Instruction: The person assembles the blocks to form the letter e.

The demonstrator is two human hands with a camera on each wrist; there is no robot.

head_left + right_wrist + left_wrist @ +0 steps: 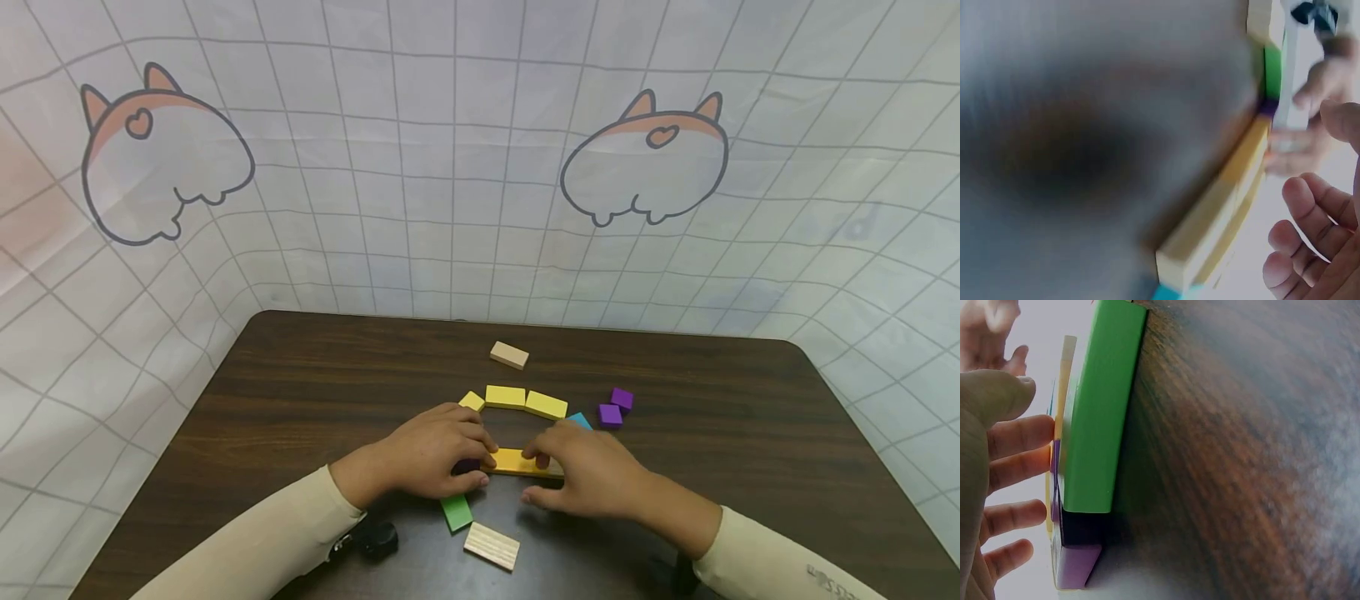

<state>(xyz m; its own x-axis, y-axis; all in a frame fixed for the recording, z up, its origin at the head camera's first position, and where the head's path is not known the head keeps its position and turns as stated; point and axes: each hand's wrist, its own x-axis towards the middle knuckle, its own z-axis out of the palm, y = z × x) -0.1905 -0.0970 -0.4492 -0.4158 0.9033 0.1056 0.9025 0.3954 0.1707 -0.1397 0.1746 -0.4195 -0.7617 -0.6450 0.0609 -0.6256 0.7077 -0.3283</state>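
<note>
My left hand [442, 450] lies at the left end of an orange block [512, 461], its fingertips on the block's top. A plain wooden block [1194, 234] continues the row at the orange block's right end. Over that end my right hand [588, 471] hovers with loosely bent fingers, which show nothing between them in the right wrist view. Partly hidden under the left hand is a dark purple block [1267, 107]. A green block [1100, 419] extends toward the near side from there. Behind the right hand, a blue block [580, 421] peeks out.
Yellow blocks [505, 397] form a curved line behind the hands. Two purple blocks [611, 416] sit to the right. One wooden block [509, 355] lies farther back, another [492, 546] near the front. The dark table [337, 358] meets a white gridded curtain [420, 208].
</note>
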